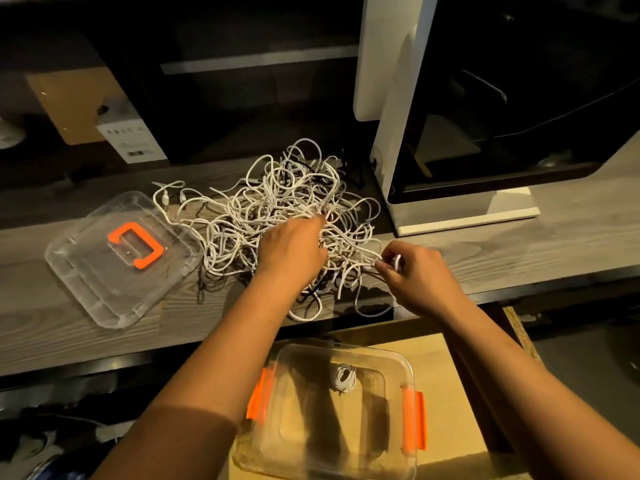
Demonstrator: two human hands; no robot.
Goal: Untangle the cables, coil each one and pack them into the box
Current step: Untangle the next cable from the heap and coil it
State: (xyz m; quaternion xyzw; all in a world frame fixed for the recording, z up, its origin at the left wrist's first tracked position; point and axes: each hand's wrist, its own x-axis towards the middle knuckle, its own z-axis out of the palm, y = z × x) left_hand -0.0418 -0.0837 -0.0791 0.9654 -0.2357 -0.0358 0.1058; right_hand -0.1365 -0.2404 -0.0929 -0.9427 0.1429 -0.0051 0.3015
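A big tangle of white and dark cables (277, 209) lies on the grey wooden desk (519, 244). My left hand (294, 251) reaches into the middle of the tangle, its fingers curled among the strands. My right hand (415, 275) pinches a white cable end (396, 261) at the tangle's right edge. Below the desk edge, a clear plastic box (408, 368) with orange latches stands on a tan surface. One small coiled white cable (343, 377) lies inside it.
The clear box lid (86, 282) with an orange handle lies on the desk at the left. A white monitor stand (464, 216) stands just right of the tangle. A white carton (135, 140) and a brown cardboard piece (72, 102) sit at the back left.
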